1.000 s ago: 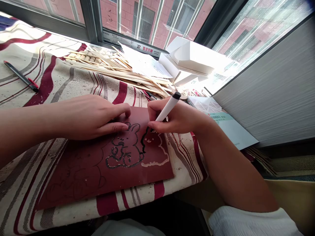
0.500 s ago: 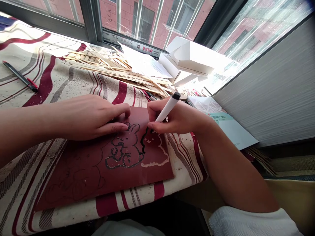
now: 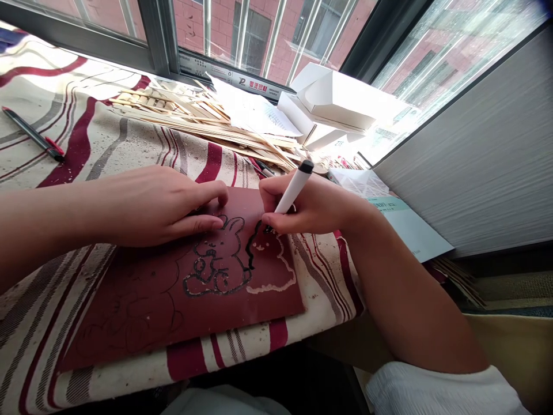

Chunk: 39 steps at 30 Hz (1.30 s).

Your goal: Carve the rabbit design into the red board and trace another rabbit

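Observation:
A reddish-brown board (image 3: 259, 314) lies on the striped tablecloth, with cartoon animal outlines cut or drawn on it. Pinched in my right hand (image 3: 319, 202) is a white marker (image 3: 294, 187) with a black end, tilted to the right. Its tip is down at the top of the rightmost figure (image 3: 268, 253), whose left outline is black and whose right and lower outline is pale. My left hand (image 3: 173, 207) rests flat on the board's upper part, thumb beside the ear of the middle rabbit drawing (image 3: 220, 259). Fainter lines show on the left.
A black pen (image 3: 34, 135) with a red clip lies at the far left. Wood strips (image 3: 181, 118), papers (image 3: 254, 106) and an open white box (image 3: 332, 104) are heaped along the window. To the right sits a pale green-and-white booklet (image 3: 410, 230) by a grey panel (image 3: 484, 144).
The marker and my right hand have shifted slightly right along the top of the rightmost figure, and the black line there reaches a little further. My left hand stays in place.

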{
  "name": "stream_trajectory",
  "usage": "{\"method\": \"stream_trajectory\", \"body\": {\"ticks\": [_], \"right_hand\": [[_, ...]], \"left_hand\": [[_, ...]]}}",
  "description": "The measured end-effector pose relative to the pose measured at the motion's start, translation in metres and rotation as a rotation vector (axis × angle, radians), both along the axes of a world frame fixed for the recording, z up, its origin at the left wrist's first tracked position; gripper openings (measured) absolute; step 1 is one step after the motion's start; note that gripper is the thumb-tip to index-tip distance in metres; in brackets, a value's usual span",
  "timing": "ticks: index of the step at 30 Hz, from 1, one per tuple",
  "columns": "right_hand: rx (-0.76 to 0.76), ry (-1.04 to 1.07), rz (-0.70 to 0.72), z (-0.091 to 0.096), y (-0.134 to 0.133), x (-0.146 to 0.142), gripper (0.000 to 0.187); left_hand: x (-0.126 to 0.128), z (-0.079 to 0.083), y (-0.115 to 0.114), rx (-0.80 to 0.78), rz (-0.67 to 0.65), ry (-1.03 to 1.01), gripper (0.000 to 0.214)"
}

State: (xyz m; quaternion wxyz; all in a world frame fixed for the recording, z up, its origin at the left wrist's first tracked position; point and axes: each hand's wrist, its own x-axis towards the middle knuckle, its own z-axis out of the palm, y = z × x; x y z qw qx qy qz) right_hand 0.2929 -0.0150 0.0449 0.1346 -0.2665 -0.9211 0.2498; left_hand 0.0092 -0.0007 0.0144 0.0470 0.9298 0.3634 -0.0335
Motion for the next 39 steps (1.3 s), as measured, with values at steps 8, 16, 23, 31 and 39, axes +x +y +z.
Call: {"method": "stream_trajectory", "body": {"ticks": [8, 16, 23, 31, 39], "right_hand": [[0.016, 0.002, -0.001, 0.0004, 0.0004, 0.0007, 0.026], [0.014, 0.020, -0.017, 0.0002, 0.0001, 0.0001, 0.027], [0.005, 0.012, -0.012, -0.0010, 0.0006, 0.0006, 0.027], [0.006, -0.021, -0.034, 0.0011, -0.0002, 0.0003, 0.032], [-0.011, 0.034, -0.003, -0.0011, 0.0004, -0.0001, 0.026]], "left_hand": [[-0.0024, -0.0012, 0.0011, 0.018, -0.025, -0.017, 0.056], [-0.0031, 0.0006, -0.0002, 0.042, -0.061, -0.034, 0.052], [-0.0050, -0.0032, 0.0008, 0.024, -0.048, -0.056, 0.052], [-0.0035, -0.0015, 0.0005, 0.024, -0.048, -0.024, 0.049], [-0.0010, 0.0009, -0.0011, 0.024, -0.042, -0.019, 0.052]]}}
